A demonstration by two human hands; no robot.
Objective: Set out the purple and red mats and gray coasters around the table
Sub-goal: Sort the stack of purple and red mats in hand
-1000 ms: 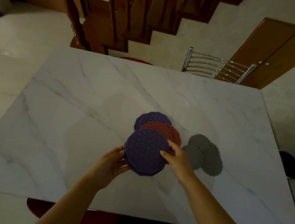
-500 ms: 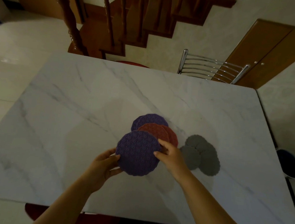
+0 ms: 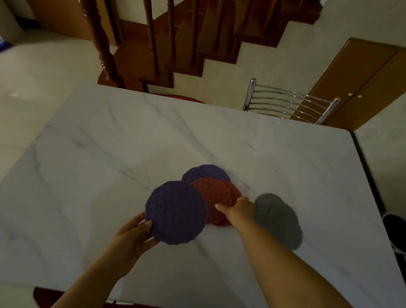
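My left hand (image 3: 133,233) grips a round purple mat (image 3: 176,212) by its near-left edge, held over the white marble table (image 3: 98,170). My right hand (image 3: 237,209) rests its fingers on the overlapping red mats (image 3: 212,198) in the middle of the table. Behind them, more purple mats (image 3: 205,172) lie partly covered. Several gray coasters (image 3: 277,218) lie overlapped just to the right of my right hand.
A metal-backed chair (image 3: 288,103) stands at the table's far side, with a red seat (image 3: 177,98) beside it. A wooden staircase (image 3: 181,42) and a wooden cabinet (image 3: 372,82) are beyond. A dark bin (image 3: 402,234) sits on the floor at right.
My right hand let go of the purple mat and moved right onto the red mats. My left hand carried the purple mat slightly left.
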